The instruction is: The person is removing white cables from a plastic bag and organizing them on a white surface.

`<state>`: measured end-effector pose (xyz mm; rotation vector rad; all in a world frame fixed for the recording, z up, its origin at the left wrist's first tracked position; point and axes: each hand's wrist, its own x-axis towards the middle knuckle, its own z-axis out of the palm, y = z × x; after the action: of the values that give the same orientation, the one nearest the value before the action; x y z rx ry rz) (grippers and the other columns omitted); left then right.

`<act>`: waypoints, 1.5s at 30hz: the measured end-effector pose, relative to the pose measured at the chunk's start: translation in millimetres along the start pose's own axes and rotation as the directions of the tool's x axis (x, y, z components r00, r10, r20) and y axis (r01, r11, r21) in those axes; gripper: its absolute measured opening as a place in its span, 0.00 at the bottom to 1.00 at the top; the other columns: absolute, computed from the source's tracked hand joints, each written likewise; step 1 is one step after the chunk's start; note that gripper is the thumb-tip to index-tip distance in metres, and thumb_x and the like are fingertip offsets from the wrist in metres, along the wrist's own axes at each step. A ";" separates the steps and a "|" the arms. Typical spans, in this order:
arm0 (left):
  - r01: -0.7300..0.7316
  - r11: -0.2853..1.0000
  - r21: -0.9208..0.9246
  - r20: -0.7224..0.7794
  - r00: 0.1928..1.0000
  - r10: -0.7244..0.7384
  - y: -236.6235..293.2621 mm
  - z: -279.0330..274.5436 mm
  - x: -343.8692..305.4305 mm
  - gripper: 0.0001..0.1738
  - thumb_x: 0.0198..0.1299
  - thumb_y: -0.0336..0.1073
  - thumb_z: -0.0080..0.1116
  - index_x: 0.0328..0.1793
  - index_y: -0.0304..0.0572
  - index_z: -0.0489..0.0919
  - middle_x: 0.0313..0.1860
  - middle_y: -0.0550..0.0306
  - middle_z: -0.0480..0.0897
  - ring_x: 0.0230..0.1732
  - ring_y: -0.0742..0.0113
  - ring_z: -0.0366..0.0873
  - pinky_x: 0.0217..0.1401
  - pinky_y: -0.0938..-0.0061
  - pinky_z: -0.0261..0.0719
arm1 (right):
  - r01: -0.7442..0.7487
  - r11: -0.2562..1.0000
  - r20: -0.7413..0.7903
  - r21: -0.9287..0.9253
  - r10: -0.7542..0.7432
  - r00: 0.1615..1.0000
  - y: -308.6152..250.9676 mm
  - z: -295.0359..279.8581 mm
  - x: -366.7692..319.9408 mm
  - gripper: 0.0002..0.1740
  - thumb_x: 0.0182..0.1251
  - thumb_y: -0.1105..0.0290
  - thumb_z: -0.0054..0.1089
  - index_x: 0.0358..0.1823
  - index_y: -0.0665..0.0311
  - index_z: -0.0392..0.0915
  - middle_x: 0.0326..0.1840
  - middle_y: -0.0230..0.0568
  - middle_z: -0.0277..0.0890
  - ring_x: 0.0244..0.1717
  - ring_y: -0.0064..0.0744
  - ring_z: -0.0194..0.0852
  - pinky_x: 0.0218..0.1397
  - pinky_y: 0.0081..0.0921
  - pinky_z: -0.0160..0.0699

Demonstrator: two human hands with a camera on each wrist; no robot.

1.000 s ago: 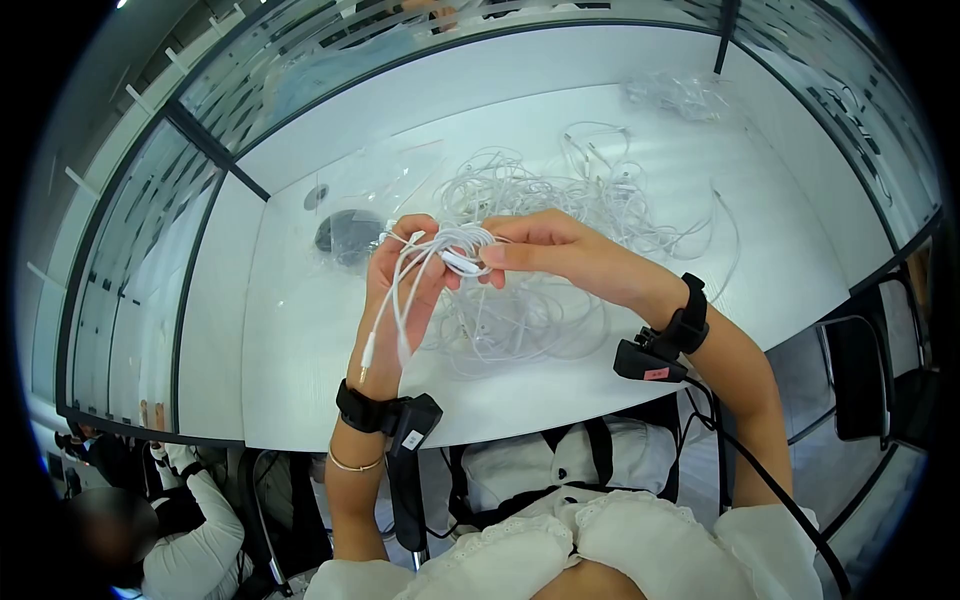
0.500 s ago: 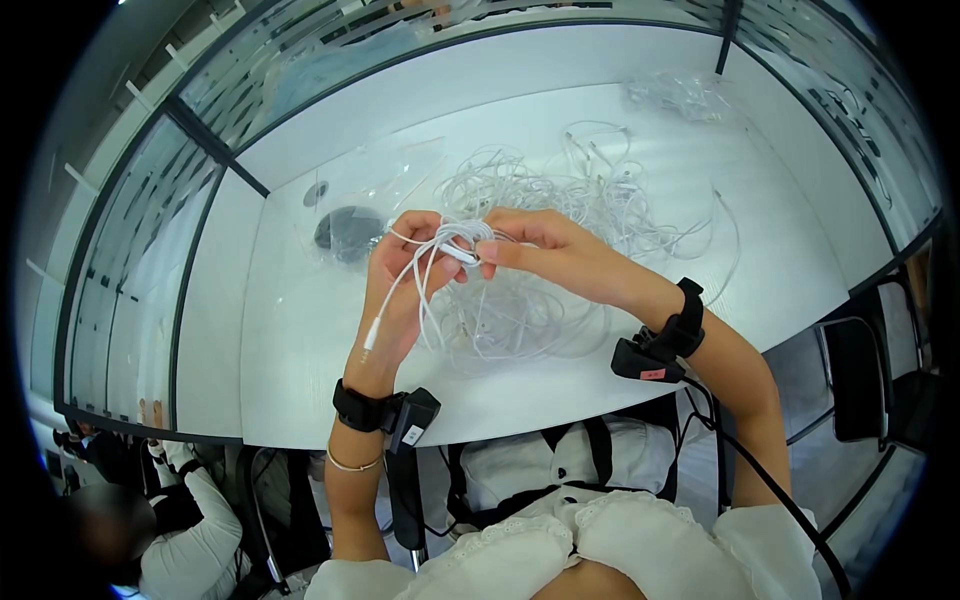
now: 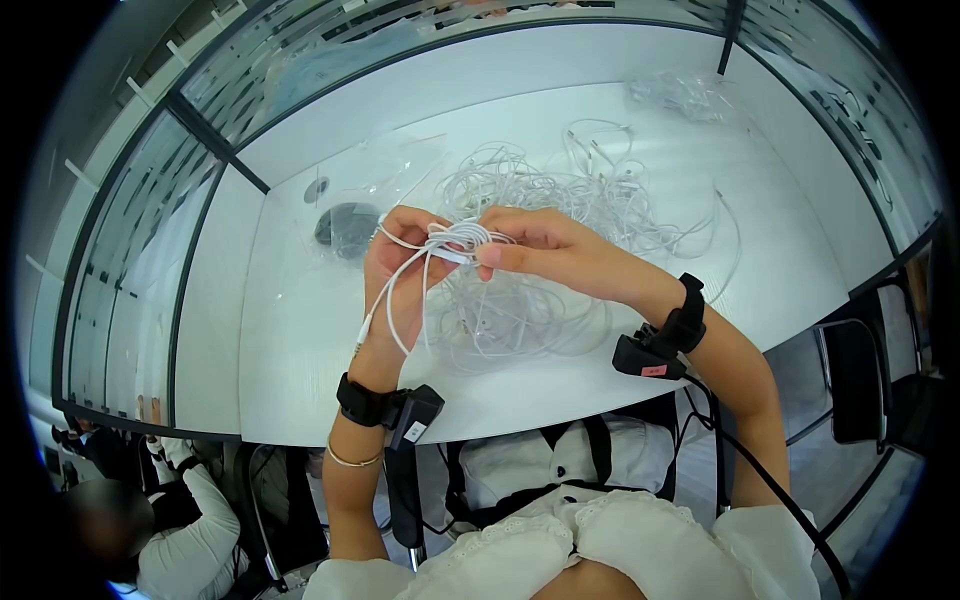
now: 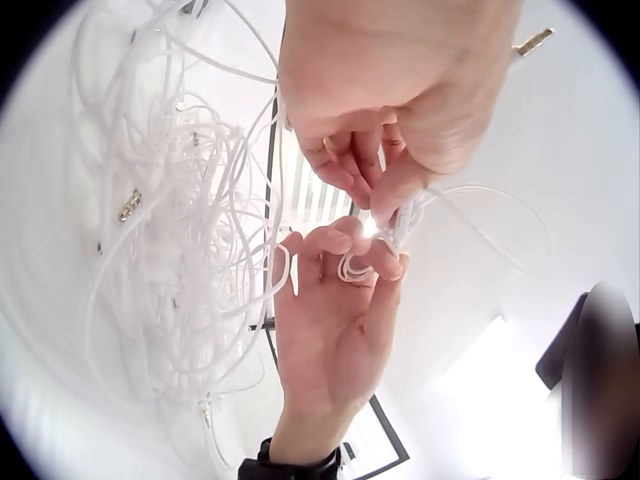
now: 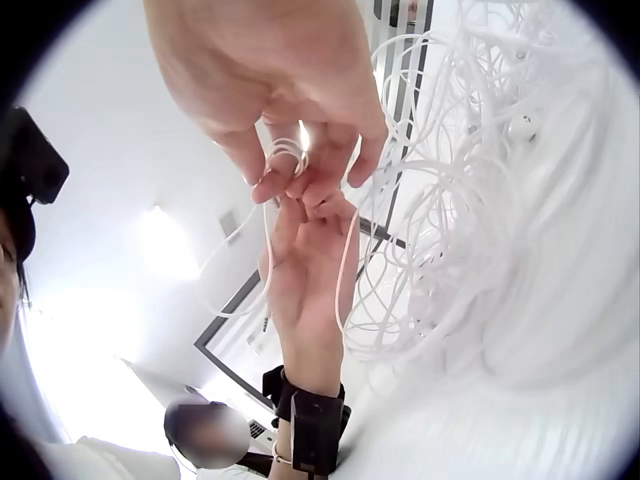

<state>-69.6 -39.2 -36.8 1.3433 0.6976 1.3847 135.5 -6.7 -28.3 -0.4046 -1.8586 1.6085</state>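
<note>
Both hands hold a coiled white cable (image 3: 460,236) in front of me, above the table's near half. My left hand (image 3: 398,275) has its fingers curled round the left side of the coil. Thumb and fingers of my right hand (image 3: 535,243) pinch its right side. A white plug end (image 3: 363,332) with a metal tip hangs over the left wrist, and a loose loop of cord droops beside it. In the left wrist view, small loops (image 4: 352,268) show at the right hand's fingers. The right wrist view shows strands (image 5: 268,235) hanging below the coil.
A tangled heap of white cables (image 3: 570,190) spreads behind the hands, with more cables (image 3: 520,325) below them. Clear plastic bags (image 3: 680,95) lie at the back right. Another clear bag (image 3: 400,165) lies near a dark round disc (image 3: 350,230). Low partitions border the white table (image 3: 300,370).
Both hands keep hold of the coil and have shifted only slightly. The hanging plug end and loose cord have swung about over the left wrist, and the coil has turned a little.
</note>
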 end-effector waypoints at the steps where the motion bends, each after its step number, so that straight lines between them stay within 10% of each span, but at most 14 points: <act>1: -0.042 0.999 0.028 0.002 0.999 0.042 -0.4 1.1 0.0 0.15 0.55 0.24 0.65 0.45 0.44 0.72 0.42 0.60 0.80 0.48 0.72 0.79 0.51 0.77 0.79 | -0.001 1.000 -0.003 0.027 0.001 1.000 2.6 -0.1 1.2 0.20 0.73 0.54 0.52 0.38 0.66 0.80 0.40 0.29 0.71 0.47 0.20 0.68 0.57 0.22 0.65; 8: 0.018 0.979 0.203 -0.090 0.996 0.000 1.1 4.7 -3.7 0.16 0.57 0.24 0.64 0.49 0.40 0.72 0.39 0.58 0.80 0.38 0.74 0.78 0.41 0.81 0.77 | -0.053 0.996 -0.071 0.070 0.058 0.996 2.0 -0.5 1.8 0.17 0.72 0.57 0.54 0.37 0.66 0.80 0.34 0.29 0.73 0.43 0.21 0.71 0.55 0.23 0.66; 15: 0.067 0.994 -0.081 -0.005 0.998 -0.068 1.1 5.1 -0.9 0.23 0.65 0.41 0.58 0.61 0.35 0.70 0.34 0.63 0.75 0.32 0.75 0.69 0.38 0.79 0.68 | 0.067 0.986 -0.195 -0.152 -0.096 0.976 -1.6 -2.2 3.1 0.14 0.67 0.61 0.61 0.31 0.65 0.81 0.32 0.31 0.75 0.38 0.21 0.73 0.47 0.22 0.69; 20: 0.114 0.992 -0.059 -0.302 0.945 -0.126 6.6 8.9 2.2 0.16 0.72 0.44 0.49 0.44 0.37 0.78 0.20 0.71 0.63 0.19 0.83 0.53 0.23 0.84 0.48 | 0.061 0.981 -0.107 -0.182 -0.081 0.991 -2.4 8.5 0.6 0.18 0.72 0.59 0.53 0.28 0.65 0.79 0.29 0.28 0.71 0.34 0.20 0.64 0.41 0.21 0.62; 31: 0.013 0.993 -0.113 -0.355 0.933 -0.053 16.6 -5.5 0.5 0.15 0.72 0.43 0.50 0.38 0.39 0.76 0.19 0.71 0.62 0.19 0.83 0.50 0.24 0.84 0.46 | 0.026 0.998 -0.046 0.064 -0.023 0.999 -1.7 19.2 2.0 0.25 0.77 0.55 0.43 0.22 0.62 0.68 0.25 0.29 0.68 0.33 0.23 0.65 0.48 0.23 0.64; 45: 0.049 0.976 -0.211 -0.342 0.932 -0.121 22.4 -23.9 2.0 0.11 0.71 0.37 0.49 0.38 0.39 0.75 0.19 0.73 0.60 0.18 0.85 0.48 0.20 0.85 0.45 | 0.068 0.985 0.054 -0.161 -0.060 0.997 -0.7 31.4 0.7 0.21 0.76 0.61 0.45 0.25 0.65 0.72 0.28 0.31 0.68 0.33 0.24 0.64 0.42 0.23 0.63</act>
<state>-98.1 -38.0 -20.4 0.9034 0.8187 1.5981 115.0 -30.6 -28.9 -0.3748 -2.0265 1.4415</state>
